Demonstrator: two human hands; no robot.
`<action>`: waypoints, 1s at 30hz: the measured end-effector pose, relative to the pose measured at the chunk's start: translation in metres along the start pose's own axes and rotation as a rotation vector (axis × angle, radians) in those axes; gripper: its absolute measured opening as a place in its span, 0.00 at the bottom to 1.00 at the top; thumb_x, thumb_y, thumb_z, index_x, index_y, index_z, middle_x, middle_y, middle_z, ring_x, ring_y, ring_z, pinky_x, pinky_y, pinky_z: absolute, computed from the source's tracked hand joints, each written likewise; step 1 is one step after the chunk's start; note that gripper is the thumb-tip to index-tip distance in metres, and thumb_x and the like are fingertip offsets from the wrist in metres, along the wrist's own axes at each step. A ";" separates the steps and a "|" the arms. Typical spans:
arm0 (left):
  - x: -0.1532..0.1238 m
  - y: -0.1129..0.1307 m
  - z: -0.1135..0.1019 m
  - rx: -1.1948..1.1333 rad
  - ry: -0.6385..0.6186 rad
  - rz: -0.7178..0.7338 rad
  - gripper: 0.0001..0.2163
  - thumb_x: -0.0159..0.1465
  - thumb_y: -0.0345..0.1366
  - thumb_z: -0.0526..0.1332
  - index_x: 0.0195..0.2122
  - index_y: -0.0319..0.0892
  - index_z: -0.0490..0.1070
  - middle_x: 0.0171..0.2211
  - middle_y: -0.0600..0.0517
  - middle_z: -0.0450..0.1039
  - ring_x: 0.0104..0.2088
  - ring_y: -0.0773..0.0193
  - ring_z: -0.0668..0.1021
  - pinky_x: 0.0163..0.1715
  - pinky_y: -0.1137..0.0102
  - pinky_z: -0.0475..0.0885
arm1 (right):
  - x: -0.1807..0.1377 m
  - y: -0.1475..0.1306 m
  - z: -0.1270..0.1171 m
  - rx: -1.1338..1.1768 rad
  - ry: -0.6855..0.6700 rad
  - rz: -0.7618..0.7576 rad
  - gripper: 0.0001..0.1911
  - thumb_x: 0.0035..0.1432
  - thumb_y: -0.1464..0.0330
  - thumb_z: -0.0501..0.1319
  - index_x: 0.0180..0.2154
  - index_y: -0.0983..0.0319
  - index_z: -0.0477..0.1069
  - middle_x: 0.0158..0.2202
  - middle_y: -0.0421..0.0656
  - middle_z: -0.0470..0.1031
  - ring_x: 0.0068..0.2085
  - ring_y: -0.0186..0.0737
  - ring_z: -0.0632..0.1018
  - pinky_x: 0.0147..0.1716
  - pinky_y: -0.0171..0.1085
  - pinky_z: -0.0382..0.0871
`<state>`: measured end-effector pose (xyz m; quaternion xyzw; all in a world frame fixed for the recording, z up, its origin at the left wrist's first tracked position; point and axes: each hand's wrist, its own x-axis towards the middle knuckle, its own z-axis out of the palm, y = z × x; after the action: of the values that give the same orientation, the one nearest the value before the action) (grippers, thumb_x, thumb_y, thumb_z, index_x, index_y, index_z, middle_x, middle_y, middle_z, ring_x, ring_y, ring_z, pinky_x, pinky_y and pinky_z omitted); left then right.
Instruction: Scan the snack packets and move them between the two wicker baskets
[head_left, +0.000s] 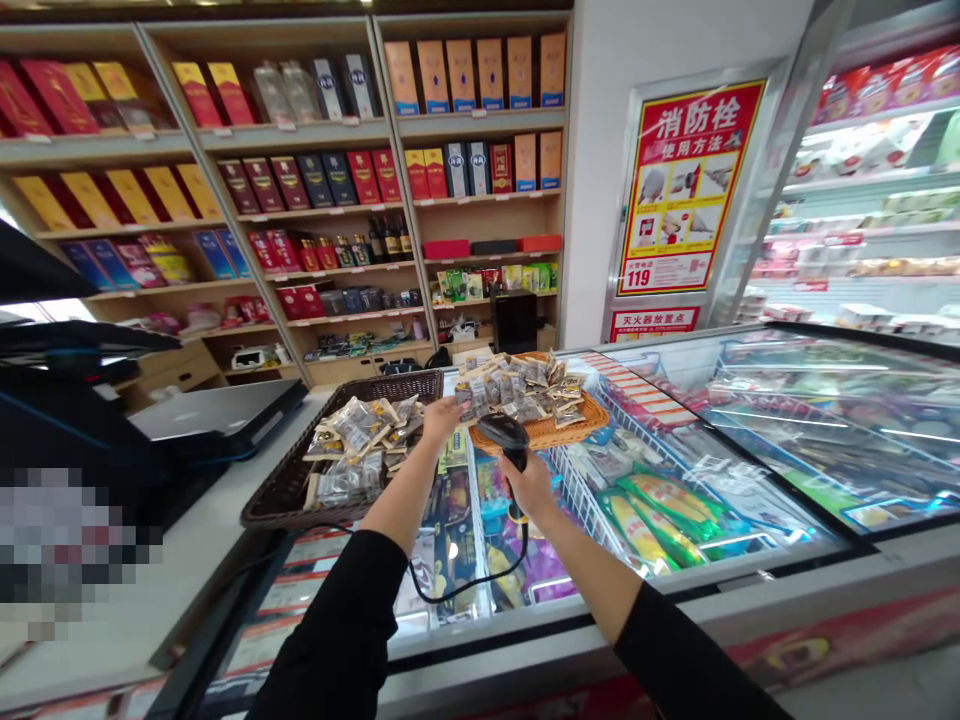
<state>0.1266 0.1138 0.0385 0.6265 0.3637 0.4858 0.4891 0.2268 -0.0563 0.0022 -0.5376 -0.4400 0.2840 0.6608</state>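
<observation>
My right hand (534, 485) is wrapped round the handle of a black barcode scanner (504, 432), its head tilted toward my left hand. A dark cable (480, 582) loops down from the handle. With closed fingers, my left hand (442, 416) grips the edge of a small clear-wrapped packet (472, 398) just beyond the scanner's head. Behind it, more such packets are heaped on an orange wicker tray (577, 430). To the left, a dark brown wicker basket (271, 505) holds a pile of similar packets (356, 425).
Both baskets rest on a glass-topped freezer (750, 470) with bagged goods inside. A flat grey device (217, 415) sits on the white counter (180, 570) at left. Shelves (300, 212) of boxes and bottles line the back wall, beside a red sign (688, 190).
</observation>
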 end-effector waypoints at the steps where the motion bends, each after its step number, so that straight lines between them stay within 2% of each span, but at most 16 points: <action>1: 0.001 0.000 0.000 -0.013 -0.005 -0.004 0.20 0.44 0.42 0.68 0.36 0.35 0.77 0.28 0.48 0.76 0.25 0.67 0.74 0.23 0.75 0.65 | 0.000 0.001 -0.002 -0.009 0.011 0.003 0.14 0.51 0.57 0.59 0.23 0.60 0.65 0.09 0.34 0.63 0.11 0.34 0.66 0.13 0.32 0.60; 8: -0.001 0.000 0.000 -0.068 -0.017 -0.034 0.19 0.44 0.41 0.68 0.36 0.36 0.77 0.31 0.47 0.77 0.29 0.64 0.76 0.25 0.74 0.67 | 0.001 0.005 -0.009 -0.062 -0.003 -0.026 0.16 0.53 0.56 0.57 0.21 0.60 0.64 0.09 0.35 0.63 0.11 0.34 0.66 0.14 0.33 0.61; 12: -0.001 0.001 0.000 -0.070 -0.024 -0.050 0.18 0.45 0.40 0.67 0.37 0.36 0.76 0.30 0.47 0.77 0.30 0.62 0.77 0.28 0.72 0.69 | 0.001 0.008 -0.008 -0.056 0.020 0.007 0.17 0.52 0.54 0.59 0.21 0.60 0.64 0.10 0.35 0.64 0.12 0.35 0.67 0.13 0.33 0.61; 17: -0.005 0.004 0.003 0.070 0.038 -0.038 0.18 0.48 0.40 0.66 0.38 0.36 0.76 0.28 0.48 0.77 0.30 0.61 0.77 0.28 0.71 0.69 | 0.002 0.012 -0.009 -0.023 0.002 0.012 0.18 0.51 0.54 0.58 0.21 0.60 0.62 0.10 0.35 0.64 0.11 0.34 0.66 0.12 0.33 0.60; 20: -0.010 0.015 0.002 0.161 0.114 0.060 0.17 0.53 0.39 0.62 0.42 0.36 0.74 0.32 0.47 0.77 0.33 0.61 0.76 0.32 0.70 0.69 | 0.005 0.014 -0.009 0.041 0.011 0.052 0.17 0.50 0.55 0.60 0.22 0.60 0.62 0.12 0.35 0.64 0.12 0.34 0.67 0.12 0.32 0.60; 23: -0.018 0.037 -0.012 0.412 0.316 0.200 0.21 0.58 0.37 0.56 0.54 0.41 0.66 0.37 0.47 0.76 0.36 0.60 0.76 0.37 0.68 0.68 | 0.010 0.018 -0.012 0.119 0.056 0.103 0.17 0.48 0.54 0.61 0.23 0.60 0.62 0.12 0.34 0.65 0.11 0.33 0.66 0.11 0.32 0.60; 25: -0.026 0.054 -0.029 0.704 0.433 0.234 0.21 0.60 0.37 0.53 0.56 0.46 0.64 0.39 0.46 0.75 0.39 0.57 0.75 0.39 0.65 0.67 | 0.013 0.020 -0.015 0.146 0.092 0.114 0.17 0.48 0.54 0.61 0.22 0.60 0.61 0.12 0.34 0.64 0.11 0.33 0.65 0.10 0.32 0.59; 28: -0.040 0.073 -0.056 1.175 0.440 0.191 0.14 0.58 0.35 0.55 0.41 0.45 0.76 0.40 0.42 0.73 0.44 0.49 0.71 0.42 0.58 0.65 | 0.013 0.020 -0.016 0.181 0.113 0.118 0.17 0.47 0.55 0.62 0.21 0.60 0.61 0.11 0.34 0.63 0.11 0.33 0.65 0.11 0.32 0.60; 30: -0.047 0.080 -0.067 1.379 0.416 0.203 0.11 0.56 0.34 0.56 0.34 0.44 0.78 0.43 0.40 0.70 0.48 0.45 0.67 0.45 0.54 0.62 | 0.014 0.019 -0.016 0.202 0.112 0.119 0.16 0.47 0.56 0.62 0.21 0.60 0.62 0.11 0.34 0.64 0.11 0.33 0.65 0.11 0.33 0.60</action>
<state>0.0483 0.0664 0.1071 0.7177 0.6127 0.2982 -0.1437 0.2497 -0.0470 -0.0122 -0.5084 -0.3390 0.3351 0.7171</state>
